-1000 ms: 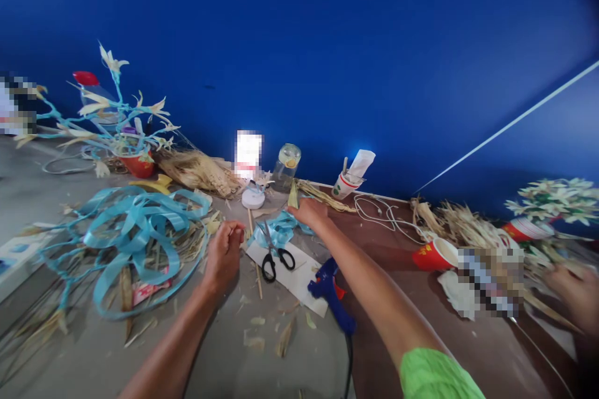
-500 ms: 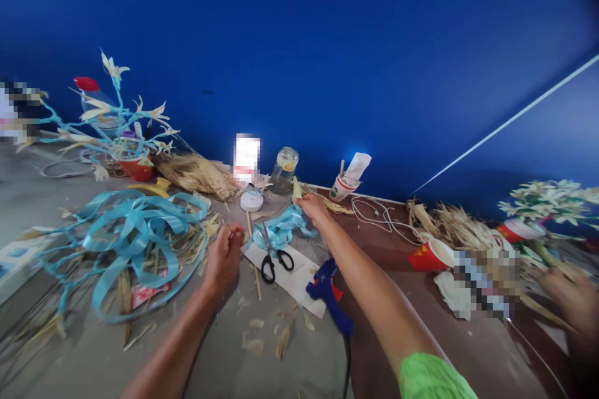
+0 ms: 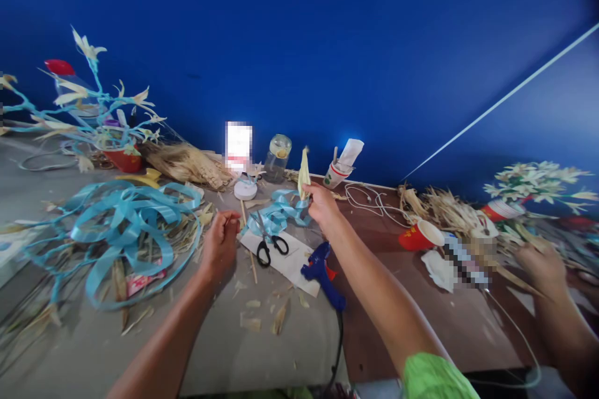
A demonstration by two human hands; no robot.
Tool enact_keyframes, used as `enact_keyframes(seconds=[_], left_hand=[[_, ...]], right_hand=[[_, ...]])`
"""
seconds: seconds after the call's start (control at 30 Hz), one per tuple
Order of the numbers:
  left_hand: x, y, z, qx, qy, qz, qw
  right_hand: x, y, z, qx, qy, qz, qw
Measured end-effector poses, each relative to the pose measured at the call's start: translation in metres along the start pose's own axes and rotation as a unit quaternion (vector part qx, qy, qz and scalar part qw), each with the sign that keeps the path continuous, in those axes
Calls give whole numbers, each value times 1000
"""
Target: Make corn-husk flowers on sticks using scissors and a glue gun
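1. Your working space runs from the blue wall at the back to the front edge of the table, seen low in the view; the grey tabletop meets the brown tabletop under your right forearm.
2. On your left, the big tangle of blue ribbon bounds the room beside your left hand. On your right, the red paper cup and white cord lie well apart from your right hand.
3. Between your forearms, the black-handled scissors lie partly over a white card, with the blue glue gun at the card's right end. Farther right, a co-worker's hand is among dry husks.
4. The pale husk piece is at your right fingertips, just beside the small heap of blue ribbon, between the glass jar and the white cup as you see them.
5. Its long axis stands nearly upright, narrow tip up, lower end at your fingers.
6. Your right thumb and fingers pinch that lower end, pressed together. Your left fingers are curled, their tips drawn close; you cannot tell whether they hold anything.
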State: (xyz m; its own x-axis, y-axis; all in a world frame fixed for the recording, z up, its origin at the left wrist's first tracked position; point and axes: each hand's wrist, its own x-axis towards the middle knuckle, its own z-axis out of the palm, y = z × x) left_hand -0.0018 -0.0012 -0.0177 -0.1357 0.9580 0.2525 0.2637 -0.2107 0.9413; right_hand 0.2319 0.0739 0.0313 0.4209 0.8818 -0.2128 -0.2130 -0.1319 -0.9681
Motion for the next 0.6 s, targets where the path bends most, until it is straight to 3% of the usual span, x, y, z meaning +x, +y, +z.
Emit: enact_keyframes(seconds=[0.3, 0.6], left_hand=[[0, 1, 2, -10, -20, -4, 1000], [0, 8, 2, -51, -25, -15, 998]], right_hand=[[-29, -3, 3, 32, -17, -30, 999], [-76, -8, 17, -170, -57, -203, 963]])
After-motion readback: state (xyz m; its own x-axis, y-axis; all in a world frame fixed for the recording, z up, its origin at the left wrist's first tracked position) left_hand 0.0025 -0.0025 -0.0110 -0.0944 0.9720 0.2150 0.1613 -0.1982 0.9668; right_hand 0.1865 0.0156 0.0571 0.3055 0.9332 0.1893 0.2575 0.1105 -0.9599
